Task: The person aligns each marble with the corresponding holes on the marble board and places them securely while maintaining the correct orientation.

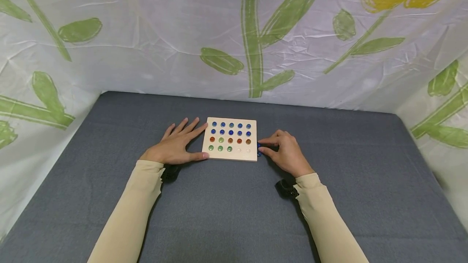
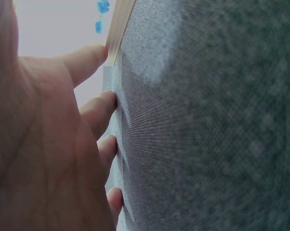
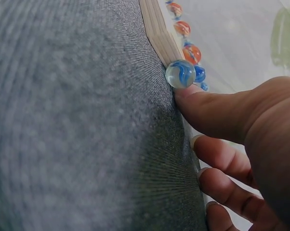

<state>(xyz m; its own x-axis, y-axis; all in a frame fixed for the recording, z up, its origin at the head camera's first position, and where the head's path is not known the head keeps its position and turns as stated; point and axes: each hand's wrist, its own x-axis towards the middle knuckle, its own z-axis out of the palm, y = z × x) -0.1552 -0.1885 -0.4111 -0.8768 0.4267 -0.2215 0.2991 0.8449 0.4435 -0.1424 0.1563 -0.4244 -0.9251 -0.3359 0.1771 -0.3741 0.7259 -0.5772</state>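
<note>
Flat on the cloth lies a pale wooden board [image 1: 234,153] with rows of glass marbles in its holes. Blue marbles [image 1: 230,132] fill the two far rows, mostly reddish ones [image 1: 239,141] the third, and green ones [image 1: 220,148] part of the nearest row. My left hand [image 1: 173,145] is spread wide, its thumb and index finger touching the board's left edge. At the right edge my right hand [image 1: 287,153] pinches a blue marble [image 1: 258,145] between thumb and index finger. A clear marble with a blue swirl [image 3: 180,74] lies against the board's corner, touching the thumb.
Two bare holes [image 1: 243,150] show at the near right of the board. A grey cloth [image 1: 219,214] covers the table. Behind it hangs a white sheet [image 1: 157,68] printed with green leaves and yellow flowers. Black wrist cameras [image 1: 286,189] sit under both cuffs.
</note>
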